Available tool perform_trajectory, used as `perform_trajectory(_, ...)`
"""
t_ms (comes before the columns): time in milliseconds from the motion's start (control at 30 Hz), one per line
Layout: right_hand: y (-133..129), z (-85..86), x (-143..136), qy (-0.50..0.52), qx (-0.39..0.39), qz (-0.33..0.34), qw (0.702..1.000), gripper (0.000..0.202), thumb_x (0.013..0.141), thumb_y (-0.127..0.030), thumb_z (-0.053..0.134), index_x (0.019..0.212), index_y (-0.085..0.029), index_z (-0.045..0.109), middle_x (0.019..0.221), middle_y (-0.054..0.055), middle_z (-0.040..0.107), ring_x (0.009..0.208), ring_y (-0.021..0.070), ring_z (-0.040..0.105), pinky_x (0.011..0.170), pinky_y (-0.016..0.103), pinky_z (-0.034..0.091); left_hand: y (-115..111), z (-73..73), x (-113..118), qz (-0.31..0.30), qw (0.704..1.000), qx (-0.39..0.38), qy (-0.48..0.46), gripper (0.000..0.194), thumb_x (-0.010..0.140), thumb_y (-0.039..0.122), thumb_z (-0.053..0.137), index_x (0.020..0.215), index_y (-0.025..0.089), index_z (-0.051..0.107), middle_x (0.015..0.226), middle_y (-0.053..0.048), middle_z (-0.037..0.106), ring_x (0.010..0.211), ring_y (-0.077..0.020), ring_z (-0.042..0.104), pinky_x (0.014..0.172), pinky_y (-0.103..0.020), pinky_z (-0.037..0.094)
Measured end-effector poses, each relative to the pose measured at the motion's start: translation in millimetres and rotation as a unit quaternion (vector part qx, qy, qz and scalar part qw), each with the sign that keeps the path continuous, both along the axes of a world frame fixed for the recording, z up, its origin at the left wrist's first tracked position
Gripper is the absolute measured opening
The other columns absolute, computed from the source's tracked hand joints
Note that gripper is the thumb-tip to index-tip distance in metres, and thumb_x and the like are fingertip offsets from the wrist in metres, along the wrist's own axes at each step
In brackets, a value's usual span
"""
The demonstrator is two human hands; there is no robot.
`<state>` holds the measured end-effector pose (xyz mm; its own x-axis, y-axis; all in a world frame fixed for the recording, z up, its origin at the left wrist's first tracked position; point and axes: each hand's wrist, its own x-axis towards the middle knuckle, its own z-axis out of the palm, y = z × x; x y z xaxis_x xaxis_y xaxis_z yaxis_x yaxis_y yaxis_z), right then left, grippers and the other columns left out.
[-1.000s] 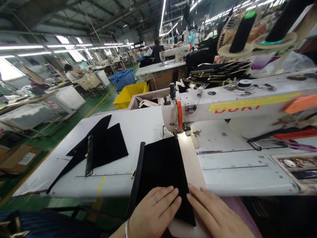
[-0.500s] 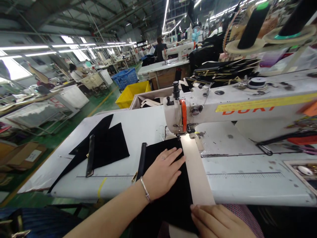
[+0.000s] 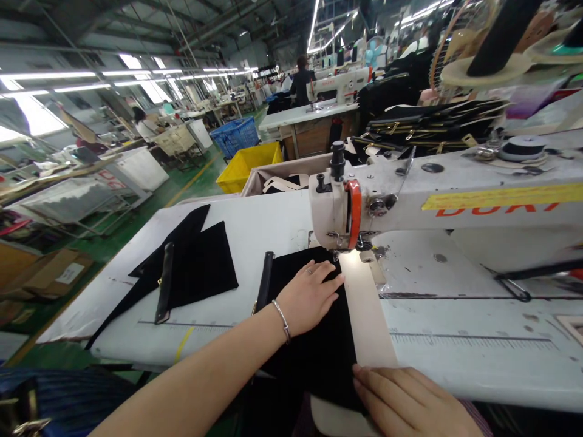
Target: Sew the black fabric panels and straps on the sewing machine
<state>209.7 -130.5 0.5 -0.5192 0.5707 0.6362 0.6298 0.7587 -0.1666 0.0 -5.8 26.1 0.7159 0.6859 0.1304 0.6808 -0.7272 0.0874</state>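
Note:
Black fabric [image 3: 319,358] lies on the sewing machine's bed, its top edge at the lit presser foot [image 3: 337,255]. A pale strip [image 3: 371,315] runs along the fabric's right side. My left hand [image 3: 312,297], with a ring and a bracelet, rests flat on the fabric just below the foot, fingers spread. Lower down, my right hand [image 3: 405,400] holds the fabric and pale strip at their near edge, thumb side hidden. A black zipper end piece [image 3: 264,279] shows at the fabric's left edge.
More black pieces [image 3: 200,261] with a zipper end lie on the table's left. Behind the table [image 3: 273,209] are a yellow bin [image 3: 248,167] and a blue basket [image 3: 234,138]. The machine head [image 3: 410,188] spans the right. A person [image 3: 301,82] is farther back.
The view has shifted slightly, so the machine appears farther right. Both hands keep nearly the same places on the fabric.

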Motion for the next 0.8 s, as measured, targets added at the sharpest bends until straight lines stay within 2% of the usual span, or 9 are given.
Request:
perform_trajectory(100,7,2.5,-1,-0.026,-0.032,0.028,0.999,0.032,0.092,-0.018,0.039,0.111,-0.019,0.065,0.104,0.003,0.070,0.086,0.0150,0.065,0.074,0.027,0.054,9,0.5,2,0.004,1.000,0.006,0.005,0.037,0.096,0.022,0.045,0.132,0.016,0.045,0.131,-0.013,0.049,0.129,-0.0223,0.042,0.113,-0.047,0.029)
perform_trajectory(167,13,9.2,1,-0.049,-0.044,0.041,0.997,0.031,0.089,-0.018,0.044,0.111,-0.018,0.065,0.106,0.003,0.070,0.089,0.0145,0.065,0.076,0.026,0.053,5,5.0,0,0.000,1.000,-0.003,0.011,0.037,0.095,0.021,0.045,0.132,0.015,0.045,0.132,-0.013,0.049,0.130,-0.0228,0.041,0.113,-0.047,0.030)
perform_trajectory(267,22,16.6,5,-0.058,-0.041,0.032,0.997,0.027,0.087,-0.021,0.050,0.108,-0.019,0.066,0.107,0.002,0.069,0.093,0.0153,0.064,0.078,0.028,0.053,-23,14.6,-7,-0.039,0.998,-0.043,-0.016,0.034,0.095,0.029,0.048,0.127,0.016,0.051,0.133,-0.011,0.051,0.132,-0.0228,0.040,0.114,-0.047,0.030)
perform_trajectory(333,25,17.4,7,-0.082,-0.034,0.021,0.996,0.027,0.085,-0.031,0.056,0.107,-0.020,0.067,0.107,0.003,0.069,0.093,0.0175,0.064,0.078,0.032,0.053,-50,17.5,-14,-0.080,0.992,-0.079,-0.055,0.032,0.094,0.035,0.051,0.121,0.017,0.056,0.130,-0.008,0.056,0.131,-0.0206,0.042,0.115,-0.044,0.030)
perform_trajectory(433,26,15.7,10,-0.132,0.000,0.023,0.991,0.035,0.083,-0.044,0.059,0.107,-0.020,0.067,0.105,0.005,0.069,0.091,0.0203,0.065,0.077,0.037,0.054,-82,10.8,-21,-0.113,0.983,-0.095,-0.106,0.025,0.095,0.024,0.050,0.117,0.017,0.058,0.124,-0.004,0.062,0.129,-0.0158,0.045,0.117,-0.040,0.027)
perform_trajectory(500,26,15.5,12,-0.157,0.017,0.031,0.987,0.032,0.085,-0.041,0.058,0.108,-0.021,0.067,0.106,0.005,0.069,0.092,0.0199,0.065,0.079,0.037,0.053,-91,1.5,-22,-0.117,0.981,-0.072,-0.140,0.022,0.095,0.015,0.048,0.113,0.017,0.061,0.120,-0.002,0.065,0.128,-0.0139,0.047,0.118,-0.039,0.026)
perform_trajectory(633,26,17.1,13,-0.161,0.001,0.030,0.987,0.027,0.087,-0.026,0.053,0.110,-0.020,0.066,0.109,0.005,0.068,0.097,0.0181,0.064,0.082,0.035,0.052,-88,-11.9,-21,-0.109,0.978,-0.035,-0.177,0.017,0.096,0.016,0.050,0.104,0.019,0.064,0.113,0.000,0.069,0.124,-0.0126,0.051,0.118,-0.039,0.026)
perform_trajectory(800,32,11.5,14,-0.128,-0.055,0.020,0.990,0.035,0.087,-0.020,0.051,0.120,-0.019,0.060,0.116,0.005,0.065,0.103,0.0194,0.061,0.085,0.036,0.050,-73,-12.1,-20,-0.111,0.982,-0.033,-0.149,0.020,0.096,0.015,0.047,0.106,0.018,0.064,0.115,-0.001,0.068,0.125,-0.0127,0.049,0.118,-0.038,0.027)
